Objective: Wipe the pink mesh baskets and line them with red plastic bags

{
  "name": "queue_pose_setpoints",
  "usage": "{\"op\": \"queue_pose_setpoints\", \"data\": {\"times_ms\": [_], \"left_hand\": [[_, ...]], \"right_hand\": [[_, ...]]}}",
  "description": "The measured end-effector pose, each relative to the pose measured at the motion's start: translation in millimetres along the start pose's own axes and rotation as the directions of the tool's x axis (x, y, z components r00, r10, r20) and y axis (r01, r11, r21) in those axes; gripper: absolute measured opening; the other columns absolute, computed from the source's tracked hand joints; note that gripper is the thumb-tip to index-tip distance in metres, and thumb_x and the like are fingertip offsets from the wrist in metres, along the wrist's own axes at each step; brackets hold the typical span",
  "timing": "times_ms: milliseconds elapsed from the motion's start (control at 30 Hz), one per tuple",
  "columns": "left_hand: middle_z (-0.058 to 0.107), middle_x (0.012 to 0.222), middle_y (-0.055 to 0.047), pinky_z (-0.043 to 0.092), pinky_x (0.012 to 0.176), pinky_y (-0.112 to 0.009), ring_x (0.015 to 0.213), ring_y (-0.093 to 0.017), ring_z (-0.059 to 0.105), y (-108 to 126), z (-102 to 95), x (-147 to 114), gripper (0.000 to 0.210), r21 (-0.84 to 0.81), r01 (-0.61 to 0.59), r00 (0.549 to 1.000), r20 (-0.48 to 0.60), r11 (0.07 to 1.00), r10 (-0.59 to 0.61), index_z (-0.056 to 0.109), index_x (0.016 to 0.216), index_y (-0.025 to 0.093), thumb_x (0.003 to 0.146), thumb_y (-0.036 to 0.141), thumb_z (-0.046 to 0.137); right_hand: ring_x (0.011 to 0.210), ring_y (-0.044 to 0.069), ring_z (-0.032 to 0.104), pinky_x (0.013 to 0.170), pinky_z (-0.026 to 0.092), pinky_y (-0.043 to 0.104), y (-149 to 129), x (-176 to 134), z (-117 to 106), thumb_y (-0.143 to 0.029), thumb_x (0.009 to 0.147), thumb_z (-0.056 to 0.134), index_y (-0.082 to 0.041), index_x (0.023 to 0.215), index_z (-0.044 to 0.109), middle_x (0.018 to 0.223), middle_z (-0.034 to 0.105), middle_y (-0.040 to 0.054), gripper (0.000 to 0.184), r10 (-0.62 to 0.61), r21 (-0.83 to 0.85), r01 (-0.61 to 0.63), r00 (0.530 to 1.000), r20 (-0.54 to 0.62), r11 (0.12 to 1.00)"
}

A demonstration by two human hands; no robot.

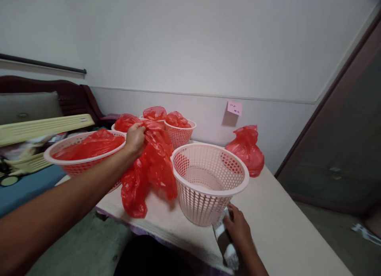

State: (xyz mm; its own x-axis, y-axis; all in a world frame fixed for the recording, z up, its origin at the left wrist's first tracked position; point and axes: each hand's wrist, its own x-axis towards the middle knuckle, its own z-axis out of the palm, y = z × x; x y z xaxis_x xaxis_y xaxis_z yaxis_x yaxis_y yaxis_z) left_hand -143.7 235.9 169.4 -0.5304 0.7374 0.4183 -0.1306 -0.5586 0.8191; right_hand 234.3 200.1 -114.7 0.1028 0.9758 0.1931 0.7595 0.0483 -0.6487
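Observation:
My left hand [135, 140] is closed around the gathered top of a red plastic bag [156, 161], which hangs limp over the table. Right of the bag stands an upright pale pink perforated basket [205, 204] with nothing inside. Low beside this basket, my right hand [238, 228] grips a grey and white striped cloth [222, 234] lying on the table. Part of the cloth is hidden under that hand.
A pink basket [85, 163] lined with red plastic stands at the left. Behind are more baskets [178, 135] with red bags. A knotted, filled red bag [246, 153] sits at the right on the white table [282, 224], below a pink note [235, 108] on the wall.

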Motion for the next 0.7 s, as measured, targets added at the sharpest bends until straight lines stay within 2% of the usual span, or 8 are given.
{"op": "queue_pose_setpoints", "data": {"times_ms": [100,267,367,433,567,700], "left_hand": [[0.052,0.053,0.005,0.039,0.048,-0.02,0.044,-0.009,0.048,31,25.7,8,0.014,-0.056,-0.048,0.998,0.027,0.997,0.05,0.054,0.068,0.017,0.069,0.004,0.051],[0.049,0.052,0.005,0.038,0.052,-0.021,0.046,-0.008,0.048,76,55.9,10,0.025,-0.145,-0.108,0.991,0.058,0.983,0.117,0.05,0.065,0.018,0.07,-0.006,0.042],[0.047,0.052,0.005,0.037,0.054,-0.022,0.047,-0.008,0.046,98,72.0,6,0.03,-0.196,-0.108,0.987,0.096,0.975,0.129,0.048,0.064,0.019,0.072,-0.009,0.039],[0.046,0.051,0.005,0.037,0.054,-0.023,0.048,-0.008,0.045,111,83.8,2,0.033,-0.231,-0.08,0.986,0.126,0.97,0.112,0.047,0.064,0.02,0.074,-0.01,0.038],[0.049,0.057,0.004,0.042,0.058,-0.022,0.052,-0.008,0.049,135,109.6,-9,0.032,-0.33,0.005,0.977,0.201,0.944,0.066,0.047,0.068,0.02,0.079,-0.007,0.034],[0.05,0.061,0.002,0.047,0.062,-0.02,0.056,-0.007,0.054,153,132.3,-25,0.029,-0.404,0.144,0.953,0.303,0.903,-0.016,0.049,0.07,0.017,0.084,-0.002,0.032]], "right_hand": [[0.116,0.029,0.054,0.097,0.044,0.041,-7,-8,6,-0.032,0.076,0.044,-0.011,0.132,0.048,0.122,0.059,0.016,0.06,-0.044,0.031,0.046,0.998,-0.048,0.998],[0.12,0.032,0.049,0.104,0.037,0.046,-14,-19,18,-0.039,0.078,0.045,-0.008,0.13,0.049,0.126,0.056,0.0185,0.061,-0.057,0.016,0.058,0.995,-0.086,0.998],[0.118,0.033,0.049,0.102,0.039,0.048,-17,-22,19,-0.038,0.077,0.046,-0.007,0.133,0.047,0.127,0.055,0.0196,0.064,-0.046,0.037,0.052,0.989,-0.14,0.998],[0.116,0.033,0.05,0.1,0.04,0.049,-19,-24,16,-0.035,0.076,0.047,-0.007,0.134,0.046,0.123,0.055,0.0193,0.064,-0.043,0.074,0.061,0.975,-0.219,0.995],[0.11,0.031,0.054,0.096,0.043,0.048,-29,-34,-4,-0.033,0.078,0.046,-0.008,0.128,0.05,0.115,0.057,0.018,0.055,0.0,0.197,0.096,0.898,-0.44,0.976],[0.102,0.028,0.059,0.095,0.044,0.047,-48,-49,-48,-0.037,0.083,0.051,-0.012,0.121,0.054,0.109,0.061,0.0143,0.046,0.079,0.322,0.152,0.794,-0.603,0.934]]}}
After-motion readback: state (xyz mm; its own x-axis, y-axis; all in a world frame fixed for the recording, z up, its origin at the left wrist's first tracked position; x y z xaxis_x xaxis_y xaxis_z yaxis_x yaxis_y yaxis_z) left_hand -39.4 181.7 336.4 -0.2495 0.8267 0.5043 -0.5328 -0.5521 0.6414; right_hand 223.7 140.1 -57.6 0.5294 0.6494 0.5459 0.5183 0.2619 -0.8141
